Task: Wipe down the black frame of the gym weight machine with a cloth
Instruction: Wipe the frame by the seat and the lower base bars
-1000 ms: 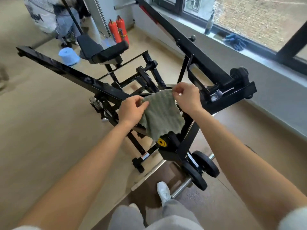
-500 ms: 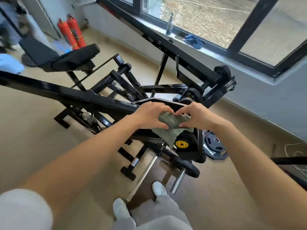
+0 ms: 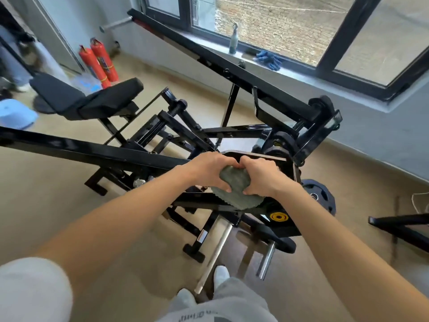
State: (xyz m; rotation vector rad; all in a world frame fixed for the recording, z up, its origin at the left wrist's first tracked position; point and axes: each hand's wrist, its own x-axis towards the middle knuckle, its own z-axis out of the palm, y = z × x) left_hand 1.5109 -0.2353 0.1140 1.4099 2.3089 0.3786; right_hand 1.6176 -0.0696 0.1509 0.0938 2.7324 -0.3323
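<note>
Both hands, left (image 3: 210, 170) & right (image 3: 261, 177), bunching the cloth (image 3: 236, 187) mid-frame into a firm pad to scrub the black frame (image 3: 104, 154).

glossy black metal frame (image 3: 92, 152); ribbed grey cloth (image 3: 236, 189).

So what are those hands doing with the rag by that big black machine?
A person is cleaning a gym weight machine. The left hand and right hand both grip a bunched grey-green cloth over the black frame, near where its long bars meet. Whether the cloth touches the metal is hard to tell. A spray bottle stands on the windowsill.
</note>
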